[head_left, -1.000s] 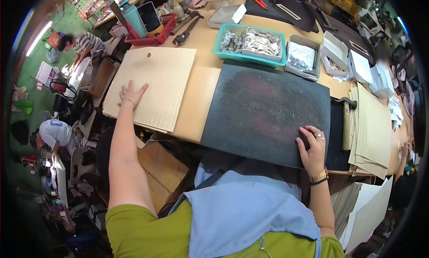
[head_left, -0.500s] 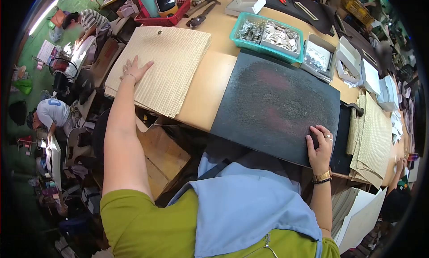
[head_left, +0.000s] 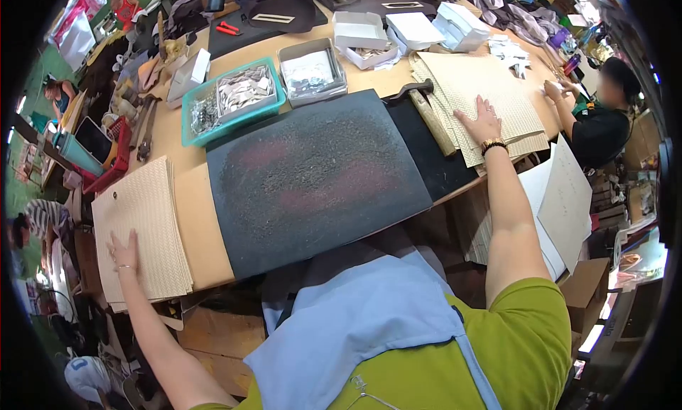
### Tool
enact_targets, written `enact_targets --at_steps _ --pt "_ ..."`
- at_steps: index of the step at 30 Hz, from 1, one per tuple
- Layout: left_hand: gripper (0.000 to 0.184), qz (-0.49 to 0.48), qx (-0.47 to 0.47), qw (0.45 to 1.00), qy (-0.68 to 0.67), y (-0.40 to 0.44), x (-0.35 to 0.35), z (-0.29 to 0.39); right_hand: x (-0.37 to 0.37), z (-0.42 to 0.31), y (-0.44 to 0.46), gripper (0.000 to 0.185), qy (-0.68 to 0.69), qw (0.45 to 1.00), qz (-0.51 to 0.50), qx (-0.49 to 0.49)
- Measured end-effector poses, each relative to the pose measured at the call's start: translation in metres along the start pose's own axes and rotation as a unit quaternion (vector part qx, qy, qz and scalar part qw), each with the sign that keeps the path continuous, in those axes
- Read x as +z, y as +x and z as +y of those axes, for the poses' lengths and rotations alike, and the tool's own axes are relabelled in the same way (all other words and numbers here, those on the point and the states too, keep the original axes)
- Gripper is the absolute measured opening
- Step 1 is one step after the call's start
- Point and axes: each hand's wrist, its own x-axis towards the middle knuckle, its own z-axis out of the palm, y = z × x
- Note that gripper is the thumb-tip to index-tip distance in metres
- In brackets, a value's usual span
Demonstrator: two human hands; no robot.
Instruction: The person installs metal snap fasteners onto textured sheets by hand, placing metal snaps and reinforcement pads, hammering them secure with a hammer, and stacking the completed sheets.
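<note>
My left hand (head_left: 125,254) lies with fingers spread on a stack of cream woven-pattern sheets (head_left: 153,218) at the table's left. Near the top of that stack is a small round metal piece (head_left: 115,195). My right hand (head_left: 483,122) rests, fingers apart, on another pile of similar sheets (head_left: 508,90) at the right. Between the two stacks lies a dark, worn board (head_left: 320,176) with reddish patches. A hammer (head_left: 432,122) lies between the board and the right pile, its head toward the back.
Behind the board stand a teal basket (head_left: 186,129) of small pieces, a grey box (head_left: 312,90) and white boxes (head_left: 359,30). A red basket (head_left: 122,154) is at the left. Another person (head_left: 600,129) is at the right edge, beyond white sheets (head_left: 565,208).
My right hand has left the dark board and now lies on the right-hand pile. My left hand stays on the left stack. The view has swung to the right.
</note>
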Motion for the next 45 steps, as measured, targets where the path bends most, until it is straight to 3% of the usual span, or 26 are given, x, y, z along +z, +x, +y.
enact_targets --at_steps 3,5,7,9,10,12,13,14,16,17,18,20,23,26,29,32,34,36,38,42,45 --pt "0.076 0.087 0.252 0.925 -0.271 0.020 0.051 0.012 0.011 0.012 0.004 0.069 0.036 0.998 0.005 -0.049" --pt "0.054 0.006 0.289 0.860 -0.419 -0.095 -0.008 0.090 0.008 0.013 0.003 0.064 0.055 0.997 -0.017 -0.058" --pt "0.045 -0.146 0.286 0.736 -0.595 -0.150 -0.007 0.127 -0.030 -0.001 0.004 0.059 0.064 0.994 -0.086 -0.036" --pt "0.036 -0.233 0.313 0.690 -0.610 -0.222 -0.029 0.159 -0.050 -0.019 -0.002 0.053 0.180 0.980 -0.046 -0.072" --pt "0.037 -0.298 0.302 0.663 -0.617 -0.248 -0.035 0.171 -0.060 -0.029 -0.010 0.051 0.237 0.967 -0.031 -0.091" --pt "0.047 -0.404 0.288 0.616 -0.611 -0.284 -0.035 0.186 -0.101 -0.083 -0.061 0.047 0.388 0.903 -0.172 -0.076" --pt "0.055 -0.450 0.287 0.605 -0.590 -0.291 -0.031 0.192 -0.097 -0.103 -0.089 0.047 0.407 0.887 -0.129 -0.177" --pt "0.059 -0.484 0.251 0.582 -0.603 -0.296 -0.029 0.195 -0.141 -0.134 -0.125 0.047 0.376 0.871 -0.276 -0.156" --pt "0.067 -0.549 0.178 0.531 -0.620 -0.297 -0.024 0.200 -0.118 -0.157 -0.164 0.050 0.552 0.693 -0.352 -0.302" --pt "0.084 -0.532 0.172 0.546 -0.624 -0.292 -0.013 0.199 -0.120 -0.161 -0.173 0.052 0.533 0.690 -0.350 -0.342" --pt "0.087 -0.522 0.102 0.550 -0.644 -0.294 -0.026 0.196 -0.122 -0.164 -0.178 0.055 0.512 0.686 -0.348 -0.381" --pt "0.086 -0.542 0.119 0.453 -0.698 -0.282 -0.021 0.182 -0.112 -0.161 -0.176 0.049 0.439 0.764 -0.246 -0.403" --pt "0.074 -0.528 0.115 0.454 -0.708 -0.264 -0.002 0.160 -0.083 -0.144 -0.162 0.044 0.370 0.830 -0.164 -0.384" --pt "0.056 -0.446 0.223 0.576 -0.648 -0.255 -0.013 0.149 -0.067 -0.134 -0.161 0.043 0.282 0.884 -0.134 -0.349" --pt "0.051 -0.398 0.249 0.649 -0.599 -0.239 0.012 0.135 -0.066 -0.136 -0.162 0.043 0.267 0.890 -0.145 -0.341" --pt "0.061 -0.418 0.214 0.682 -0.560 -0.225 -0.001 0.135 -0.058 -0.144 -0.161 0.043 0.277 0.889 -0.134 -0.339" --pt "0.058 -0.291 0.268 0.790 -0.468 -0.228 -0.043 0.153 -0.051 -0.145 -0.159 0.042 0.295 0.886 -0.119 -0.338" --pt "0.053 -0.166 0.338 0.851 -0.367 -0.211 -0.061 0.171 -0.045 -0.146 -0.158 0.041 0.310 0.881 -0.097 -0.343" --pt "0.046 -0.044 0.427 0.864 -0.264 -0.178 -0.065 0.192 -0.043 -0.145 -0.159 0.041 0.315 0.880 -0.087 -0.344" --pt "0.029 -0.014 0.409 0.886 -0.217 -0.118 -0.069 0.264 -0.044 -0.146 -0.158 0.040 0.328 0.877 -0.076 -0.343" --pt "0.025 -0.003 0.404 0.909 -0.103 -0.067 -0.047 0.314 -0.044 -0.146 -0.157 0.039 0.346 0.870 -0.067 -0.344"
